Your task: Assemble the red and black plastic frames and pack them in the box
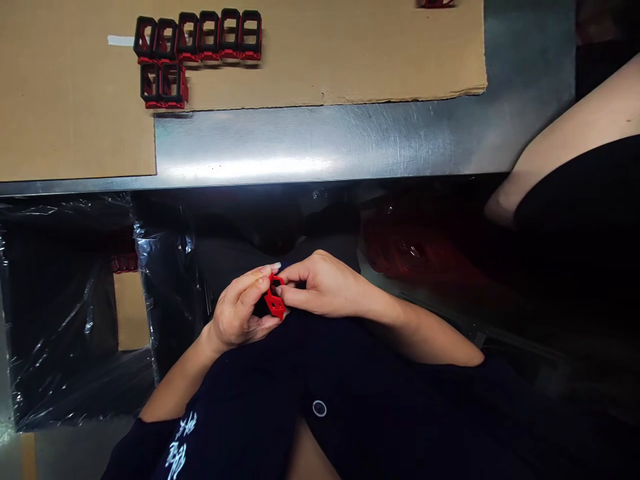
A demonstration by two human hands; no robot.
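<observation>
A small red plastic frame part (275,305) with little holes in its side is held close to my body, below the table edge. My left hand (243,308) wraps around it from the left, thumb and fingers closed on it. From the right, my right hand (323,287) pinches the part's upper rim between thumb and index finger. Whether something small is also between those right fingertips is hidden. Black-and-red frames (200,37) of a similar kind stand in two rows on the cardboard at the upper left.
Cardboard (325,60) covers much of the metal table (325,140). Another red part (436,3) is cut off at the top edge. Another person's arm (575,133) rests at the right. Dark plastic wrap (60,320) hangs at the lower left, with a cardboard piece (133,310) behind it.
</observation>
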